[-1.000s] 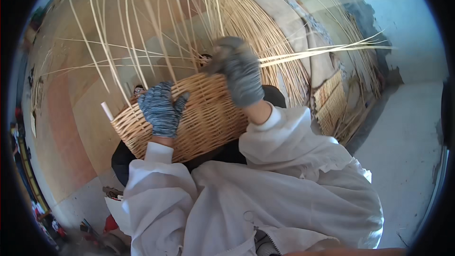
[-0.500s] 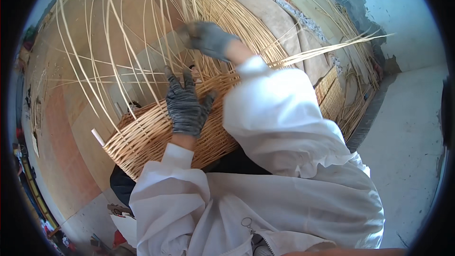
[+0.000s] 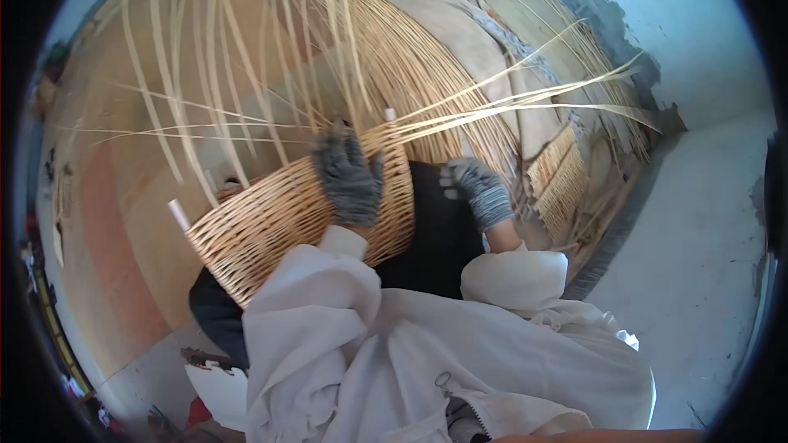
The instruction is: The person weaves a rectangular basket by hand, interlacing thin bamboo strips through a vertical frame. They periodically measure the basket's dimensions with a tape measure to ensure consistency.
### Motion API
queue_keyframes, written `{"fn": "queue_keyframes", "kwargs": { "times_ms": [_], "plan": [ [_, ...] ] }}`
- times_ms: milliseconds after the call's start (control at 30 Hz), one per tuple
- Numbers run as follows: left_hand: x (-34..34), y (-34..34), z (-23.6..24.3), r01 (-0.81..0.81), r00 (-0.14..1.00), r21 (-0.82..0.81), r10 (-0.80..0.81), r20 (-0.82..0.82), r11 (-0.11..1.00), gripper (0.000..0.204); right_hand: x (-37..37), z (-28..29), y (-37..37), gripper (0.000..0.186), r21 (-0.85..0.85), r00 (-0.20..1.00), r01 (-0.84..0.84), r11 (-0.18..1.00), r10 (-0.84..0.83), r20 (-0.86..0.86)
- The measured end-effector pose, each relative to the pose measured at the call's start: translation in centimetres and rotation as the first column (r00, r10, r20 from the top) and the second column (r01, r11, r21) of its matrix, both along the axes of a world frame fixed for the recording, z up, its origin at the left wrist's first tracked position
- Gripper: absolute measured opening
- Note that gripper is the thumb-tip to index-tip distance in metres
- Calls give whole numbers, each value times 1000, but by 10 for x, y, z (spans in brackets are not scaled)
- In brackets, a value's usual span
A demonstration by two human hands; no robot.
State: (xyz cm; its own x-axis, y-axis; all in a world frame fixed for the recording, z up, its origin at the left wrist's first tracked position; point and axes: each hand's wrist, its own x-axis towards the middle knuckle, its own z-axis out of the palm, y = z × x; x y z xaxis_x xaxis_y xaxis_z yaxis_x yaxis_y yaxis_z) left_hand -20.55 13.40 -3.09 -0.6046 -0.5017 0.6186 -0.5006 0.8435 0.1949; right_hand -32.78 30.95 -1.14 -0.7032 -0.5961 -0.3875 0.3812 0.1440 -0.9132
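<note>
My left hand, in a grey knit glove, lies open against the upper right part of a woven wicker panel that rests on my dark-trousered lap. Long pale strands rise and fan out from the panel's upper edge, and others stretch rightward from beside a white rod at its upper right corner. My right hand, also gloved, is off the panel over the dark leg, with its fingers loosely bent, slightly apart and nothing visible in them.
A long bundle of pale rods lies on the floor ahead, beside beige cloth. A smaller woven piece is at the right, near a grey-white wall. Assorted items, too small to tell, line the far left edge.
My right hand has dropped from among the upright strands to right of the panel. My left hand has moved rightward along it. The panel's right end and white rod now show.
</note>
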Motion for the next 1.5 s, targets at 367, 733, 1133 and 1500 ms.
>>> {"fn": "queue_keyframes", "kwargs": {
  "times_ms": [367, 733, 1133, 1500],
  "plan": [
    [239, -141, 63, 743, 547, 646, 399, -736, 174, 35, 7, 18, -96, 50, -500, 934, -199, 843, 318, 164],
    [278, -14, 259, 548, 302, 363, 226, -926, 754, 39, 77, 219, 4, 59, -582, 828, -422, 695, 33, -560],
    [212, 50, 239, -129, 987, -132, 115, -112, 983, 33, 59, 157, 10, 58, -410, 640, -631, 658, 144, -755],
    [215, 35, 242, 108, 976, -147, -133, -172, 983, 27, -79, 225, -130, 32, -128, 283, -55, 990, -107, -953]
  ]
}}
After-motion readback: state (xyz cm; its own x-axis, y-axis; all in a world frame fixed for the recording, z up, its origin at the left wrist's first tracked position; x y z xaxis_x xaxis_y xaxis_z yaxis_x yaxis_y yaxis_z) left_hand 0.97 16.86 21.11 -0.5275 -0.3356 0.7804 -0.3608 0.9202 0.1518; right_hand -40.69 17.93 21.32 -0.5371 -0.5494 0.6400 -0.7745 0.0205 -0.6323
